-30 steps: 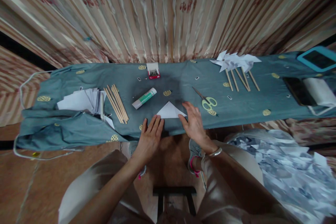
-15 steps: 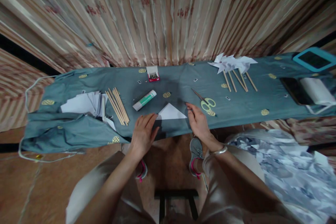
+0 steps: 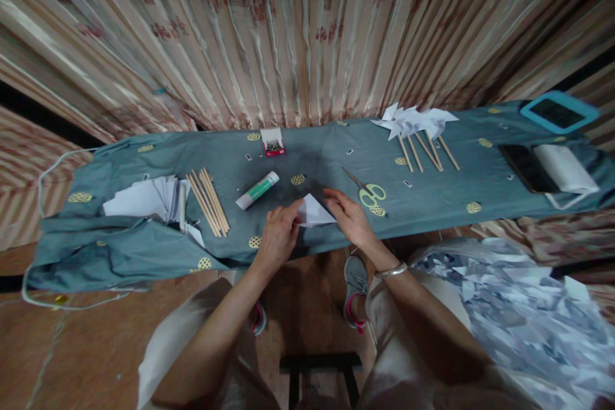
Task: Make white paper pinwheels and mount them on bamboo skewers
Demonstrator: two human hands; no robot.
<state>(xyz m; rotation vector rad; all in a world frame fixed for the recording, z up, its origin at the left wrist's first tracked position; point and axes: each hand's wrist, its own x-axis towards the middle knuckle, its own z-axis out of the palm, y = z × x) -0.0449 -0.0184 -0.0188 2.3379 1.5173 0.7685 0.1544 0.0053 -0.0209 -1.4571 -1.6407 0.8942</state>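
A white sheet of paper folded into a triangle (image 3: 316, 213) is between my hands at the front of the table. My left hand (image 3: 278, 235) has its fingers closed on the paper's left corner, which they cover. At the right corner, my right hand (image 3: 350, 220) has its fingers stretched out and apart, beside or touching the edge. Green-handled scissors (image 3: 369, 192) lie just past my right hand. Beyond my left hand is a green and white glue stick (image 3: 258, 190). A small red and white box of metal pins (image 3: 273, 143) stands open farther back.
Wooden sticks (image 3: 208, 202) and a stack of white paper (image 3: 144, 198) lie at left on the cloth-covered table (image 3: 317, 141). Paper pinwheels (image 3: 416, 123) lie back right, with a phone (image 3: 526, 168) and blue-framed device (image 3: 560, 112) beyond. A bag of paper scraps (image 3: 514, 307) is below right.
My left hand has closed on the paper's left corner, and the paper has lifted or tilted slightly. My right hand has come closer to its right corner. The view has shifted a little.
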